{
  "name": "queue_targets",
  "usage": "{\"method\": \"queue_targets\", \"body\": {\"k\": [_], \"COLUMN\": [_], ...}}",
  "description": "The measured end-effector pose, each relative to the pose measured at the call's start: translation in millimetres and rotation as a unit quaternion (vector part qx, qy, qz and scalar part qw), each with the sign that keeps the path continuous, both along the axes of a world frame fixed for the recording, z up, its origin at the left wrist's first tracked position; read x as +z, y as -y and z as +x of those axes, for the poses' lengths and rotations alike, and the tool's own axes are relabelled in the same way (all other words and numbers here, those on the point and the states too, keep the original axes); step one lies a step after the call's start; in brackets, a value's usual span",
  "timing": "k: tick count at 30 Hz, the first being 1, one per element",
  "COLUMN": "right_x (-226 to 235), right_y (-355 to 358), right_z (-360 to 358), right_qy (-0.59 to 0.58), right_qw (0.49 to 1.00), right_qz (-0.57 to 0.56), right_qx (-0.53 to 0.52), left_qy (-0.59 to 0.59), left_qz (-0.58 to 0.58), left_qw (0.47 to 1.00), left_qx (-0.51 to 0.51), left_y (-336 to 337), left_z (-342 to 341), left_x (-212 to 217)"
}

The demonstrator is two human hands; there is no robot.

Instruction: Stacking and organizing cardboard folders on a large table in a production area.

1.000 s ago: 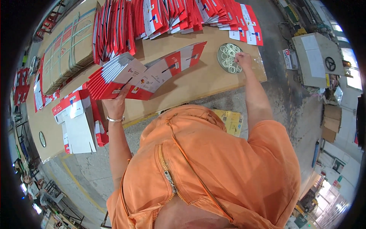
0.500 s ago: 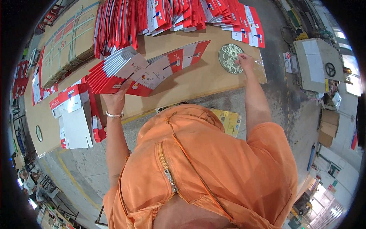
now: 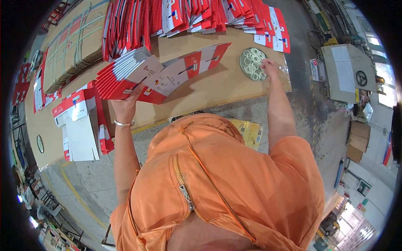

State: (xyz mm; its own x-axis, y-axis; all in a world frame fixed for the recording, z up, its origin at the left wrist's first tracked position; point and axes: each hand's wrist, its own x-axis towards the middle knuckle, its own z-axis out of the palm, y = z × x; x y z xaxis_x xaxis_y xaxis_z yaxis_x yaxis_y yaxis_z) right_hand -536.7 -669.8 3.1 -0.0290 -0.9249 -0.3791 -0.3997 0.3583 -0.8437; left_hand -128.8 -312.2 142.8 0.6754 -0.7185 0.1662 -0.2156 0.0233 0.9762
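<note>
Holding fanned stack of red-white cartons (image 3: pixel 142 77): left hand (image 3: pixel 125 106) clamped under it, raised higher above tabletop (image 3: pixel 217 90) than a second ago. Right hand (image 3: pixel 268 66) unmoved, fingers pinching in dish of rubber bands (image 3: pixel 252 63).

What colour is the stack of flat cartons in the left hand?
Red and white, seen in the head view: the stack of flat cartons in the left hand.

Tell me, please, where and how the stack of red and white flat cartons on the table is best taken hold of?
Grip the stack of flat cartons at its near left corner, coming from below and the table's front edge, as the left hand does. The cartons lie fanned and slanted there, their edges overhanging toward the person, so the fingers can probably slide under while the thumb presses on top.
</note>
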Motion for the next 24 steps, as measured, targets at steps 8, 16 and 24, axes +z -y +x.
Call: {"method": "queue_targets", "body": {"k": [8, 16, 24], "right_x": [-6, -18, -4], "right_y": [-1, -6, -16], "right_z": [2, -2, -1], "right_qy": [-0.036, -0.052, 0.16], "right_qw": [0.999, 0.998, 0.984], "right_qz": [0.004, -0.028, 0.077], "right_qx": [0.017, 0.039, -0.005], "left_qy": [-0.015, 0.009, 0.021], "left_qz": [-0.013, -0.014, 0.003], "left_qw": [1.0, 1.0, 1.0], "left_qx": [-0.009, -0.006, 0.001], "left_y": [0, -1, -4], "left_z": [2, 4, 8], "left_x": [-1, -6, -11]}}
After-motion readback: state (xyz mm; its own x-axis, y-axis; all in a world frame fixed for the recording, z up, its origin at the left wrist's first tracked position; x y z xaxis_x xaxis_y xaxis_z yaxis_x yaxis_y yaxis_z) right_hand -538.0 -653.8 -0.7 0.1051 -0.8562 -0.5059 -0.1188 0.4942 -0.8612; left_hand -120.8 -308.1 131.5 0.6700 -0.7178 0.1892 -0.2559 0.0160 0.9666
